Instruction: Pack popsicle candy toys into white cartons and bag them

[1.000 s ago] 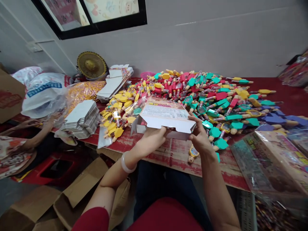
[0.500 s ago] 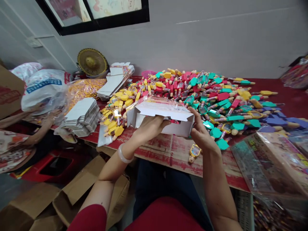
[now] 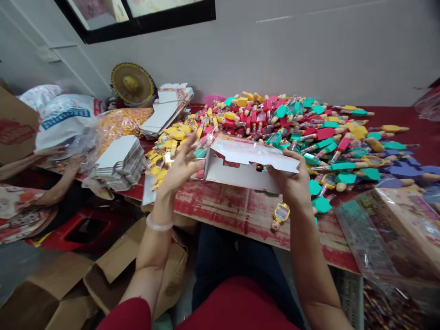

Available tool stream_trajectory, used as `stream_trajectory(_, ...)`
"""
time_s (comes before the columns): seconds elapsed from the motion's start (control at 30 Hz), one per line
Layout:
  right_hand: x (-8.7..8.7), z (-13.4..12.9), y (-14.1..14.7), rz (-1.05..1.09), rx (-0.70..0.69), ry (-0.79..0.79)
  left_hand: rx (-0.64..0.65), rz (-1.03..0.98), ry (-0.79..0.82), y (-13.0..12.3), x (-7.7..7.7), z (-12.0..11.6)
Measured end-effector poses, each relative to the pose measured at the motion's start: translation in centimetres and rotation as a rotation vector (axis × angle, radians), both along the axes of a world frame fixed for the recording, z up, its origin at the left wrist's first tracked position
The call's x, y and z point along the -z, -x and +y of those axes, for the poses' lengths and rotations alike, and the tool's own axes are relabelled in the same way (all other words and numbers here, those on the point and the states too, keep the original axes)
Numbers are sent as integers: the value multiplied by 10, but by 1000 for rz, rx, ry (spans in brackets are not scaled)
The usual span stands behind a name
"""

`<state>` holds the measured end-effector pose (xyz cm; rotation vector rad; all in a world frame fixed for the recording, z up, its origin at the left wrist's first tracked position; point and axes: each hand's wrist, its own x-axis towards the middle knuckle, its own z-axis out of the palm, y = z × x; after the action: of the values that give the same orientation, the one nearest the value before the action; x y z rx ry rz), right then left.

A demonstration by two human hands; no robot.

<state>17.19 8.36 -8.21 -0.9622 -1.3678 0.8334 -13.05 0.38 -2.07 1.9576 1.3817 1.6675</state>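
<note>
Our right hand (image 3: pixel 292 176) gripping the white box (image 3: pixel 245 162) at its end, our left hand (image 3: pixel 180 167) empty, fingers spread, beside the opposite end, bare table edge (image 3: pixel 227 222) nearer us.

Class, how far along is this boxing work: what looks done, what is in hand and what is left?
Done, apparently: the box is folded into shape, with something inside showing through gaps. In hand: the right hand grips one end; the left hand is open beside the other. Left: likely closing the flap; flat cartons and loose toys also wait.
</note>
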Motion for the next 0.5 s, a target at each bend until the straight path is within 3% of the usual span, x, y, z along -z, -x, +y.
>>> stream_trajectory(0.1, 2, -2, 1, -9, 38, -45, 285, 43, 218, 4, 15, 30)
stream_trajectory(0.23, 1, -8, -12, -44, 40, -48, 425, -27, 298, -16, 12, 31)
stream_trajectory(0.3, -2, -11, -22, -102, -44, -35, 461, -41, 349, -22, 7, 24)
stream_trajectory(0.4, -4, -12, -34, -230, -192, -43, 323, -62, 327, -29, 3, 19)
stream_trajectory(0.5, -2, -7, -37, -314, -169, -90, 105, -35, 265, -39, 6, 18)
